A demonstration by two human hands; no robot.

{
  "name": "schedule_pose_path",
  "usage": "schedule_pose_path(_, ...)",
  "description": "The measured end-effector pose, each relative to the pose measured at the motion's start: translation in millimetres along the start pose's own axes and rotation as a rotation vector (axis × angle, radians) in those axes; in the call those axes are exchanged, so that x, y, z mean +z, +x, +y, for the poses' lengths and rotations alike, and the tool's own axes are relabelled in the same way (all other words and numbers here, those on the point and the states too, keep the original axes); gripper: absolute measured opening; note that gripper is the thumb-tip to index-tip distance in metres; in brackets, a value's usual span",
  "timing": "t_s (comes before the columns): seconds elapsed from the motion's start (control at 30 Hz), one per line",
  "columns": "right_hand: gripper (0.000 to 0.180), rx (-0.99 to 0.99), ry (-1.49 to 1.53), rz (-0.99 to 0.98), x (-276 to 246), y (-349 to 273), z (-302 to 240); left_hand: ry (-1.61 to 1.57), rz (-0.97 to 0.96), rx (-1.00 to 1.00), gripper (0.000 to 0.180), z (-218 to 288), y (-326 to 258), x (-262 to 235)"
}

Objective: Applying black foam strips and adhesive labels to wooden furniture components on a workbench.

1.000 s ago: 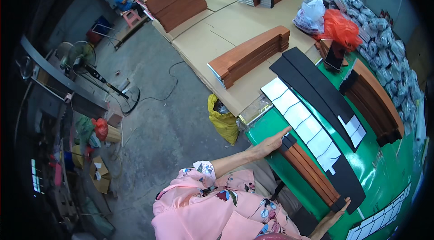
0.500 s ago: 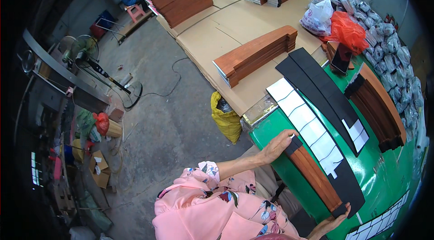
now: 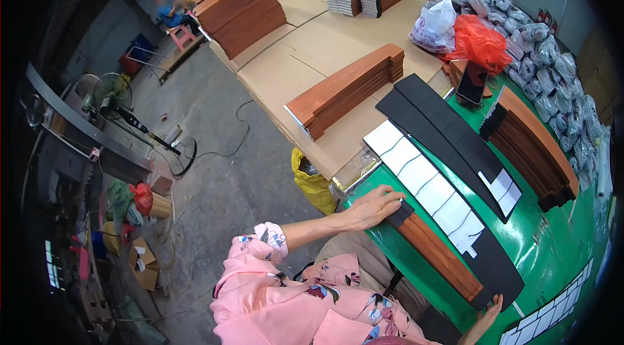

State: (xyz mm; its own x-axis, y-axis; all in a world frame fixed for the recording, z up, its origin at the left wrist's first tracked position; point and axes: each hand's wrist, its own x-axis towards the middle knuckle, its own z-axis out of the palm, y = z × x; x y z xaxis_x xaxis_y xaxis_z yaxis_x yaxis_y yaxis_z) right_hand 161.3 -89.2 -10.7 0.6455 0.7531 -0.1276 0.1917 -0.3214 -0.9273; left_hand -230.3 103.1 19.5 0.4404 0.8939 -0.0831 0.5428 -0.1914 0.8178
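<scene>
We see a glossy green table top (image 3: 552, 260) that throws back light like painted metal. On it lies a reddish-brown wooden strip (image 3: 439, 254), smooth and faintly sheened, edged by a matt black foam-like sheet (image 3: 497, 273) faced with white paper squares (image 3: 429, 192). Behind, the cardboard sheets (image 3: 312, 65) look dull and tan. The red bag (image 3: 478, 43) is thin, crinkled, shiny plastic. The flowered sleeve (image 3: 260, 260) is soft cloth.

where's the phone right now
In the head view the dark phone stands propped at the far right of the green table, just below the red plastic bag and beside the stack of brown strips.
</scene>
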Motion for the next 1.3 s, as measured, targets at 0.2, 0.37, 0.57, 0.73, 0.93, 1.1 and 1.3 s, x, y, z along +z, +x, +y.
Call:
schedule_pose_path(0.2, 0.057, 0.313, -0.201, -0.23, -26, 10, -16, 0.226, -0.247, -0.214, 0.057, 12, 14, -18)
schedule_pose_path(0.37, 0.066, 0.508, -0.09, -0.35, -26, 20, -39, -0.147, -0.485, -0.511, 0.08, 9, 32, -30)
schedule_pose_path(0.57, 0.068, 0.528, -0.055, -0.555, -29, 29, -48, -0.307, -0.572, -0.65, 0.078, -7, 44, -29)
schedule_pose_path(0.73, 0.065, 0.537, -0.055, -0.637, -31, 31, -59, -0.364, -0.581, -0.648, 0.082, -6, 46, -31)
schedule_pose_path(0.93, 0.061, 0.523, 0.038, -0.617, -29, 30, -56, -0.384, -0.507, -0.686, 0.079, -8, 46, -26)
schedule_pose_path(1.1, 0.059, 0.554, 0.124, -0.566, -32, 19, -45, -0.397, -0.491, -0.581, 0.069, 4, 30, -29)
schedule_pose_path(1.3, 0.041, 0.494, 0.233, -0.496, -42, -10, -25, -0.399, -0.428, -0.538, 0.059, 17, -8, -41)
